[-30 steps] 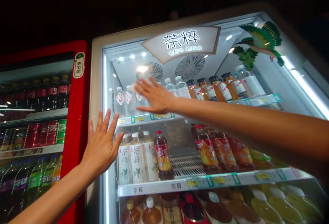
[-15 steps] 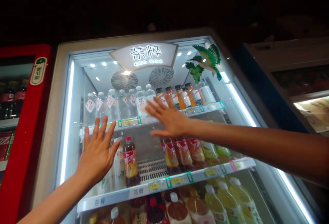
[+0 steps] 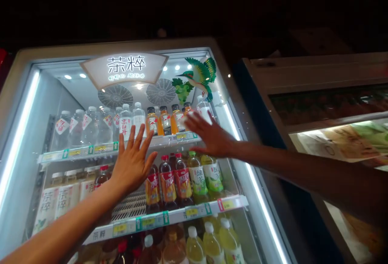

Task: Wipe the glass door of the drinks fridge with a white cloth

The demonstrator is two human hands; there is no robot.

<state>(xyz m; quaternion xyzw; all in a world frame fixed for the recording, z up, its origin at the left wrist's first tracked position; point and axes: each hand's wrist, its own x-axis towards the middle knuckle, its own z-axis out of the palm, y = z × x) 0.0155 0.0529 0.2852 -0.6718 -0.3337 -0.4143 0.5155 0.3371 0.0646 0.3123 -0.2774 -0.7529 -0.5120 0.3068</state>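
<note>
A lit drinks fridge [image 3: 222, 66] with a glass front fills the middle of the head view. In front of it, my left hand [image 3: 132, 163] is raised with fingers spread and nothing in it. It overlaps the middle shelf, near red-capped tea bottles [image 3: 167, 181]. My right hand [image 3: 214, 135] is stretched out toward the fridge's right side, fingers apart, holding nothing and slightly blurred. Behind its fingertips stand orange drink bottles [image 3: 165, 120] on the top shelf. Whether either hand touches the glass I cannot tell.
Clear water bottles [image 3: 91, 126] line the top shelf's left part. Green tea bottles [image 3: 198, 175] stand on the middle shelf, pale yellow-green bottles [image 3: 214, 242] below. At the right is another lit cabinet [image 3: 303, 124]. A kingfisher sticker [image 3: 200, 74] decorates the glass.
The view has swung right, so the fridge sits further left and the red cabinet is nearly out of frame. Both hands have shifted right in the picture, still spread.
</note>
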